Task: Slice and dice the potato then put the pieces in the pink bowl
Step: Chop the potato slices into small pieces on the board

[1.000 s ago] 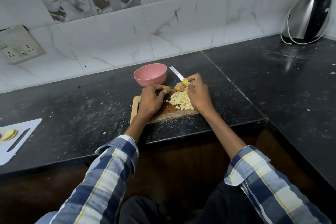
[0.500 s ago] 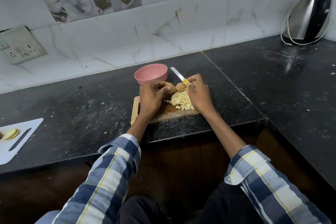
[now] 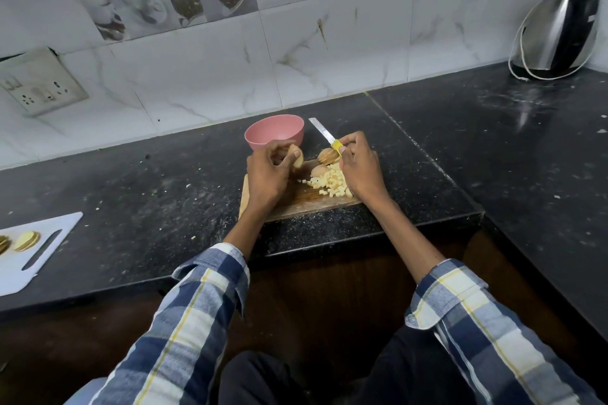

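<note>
A wooden cutting board [image 3: 297, 202] lies on the black counter with a pile of diced potato [image 3: 330, 183] on it. My left hand [image 3: 268, 174] holds a few potato slices [image 3: 297, 155] lifted just above the board, in front of the pink bowl [image 3: 274, 132]. More sliced potato [image 3: 328, 157] stands at the board's far edge, with another piece [image 3: 318, 171] beside it. My right hand [image 3: 360, 168] grips the yellow handle of a knife [image 3: 324, 135] whose blade points away toward the wall. The bowl's inside looks empty.
A white cutting board [image 3: 39, 248] with potato slices [image 3: 26, 241] lies at the left counter edge. A steel kettle [image 3: 556, 31] stands in the far right corner. A wall socket [image 3: 41, 85] is on the tiles at left. Potato crumbs dot the counter.
My left hand has picked up a few slices from the stack and lifted them left toward the bowl. The right hand with the knife has stayed nearly in place.
</note>
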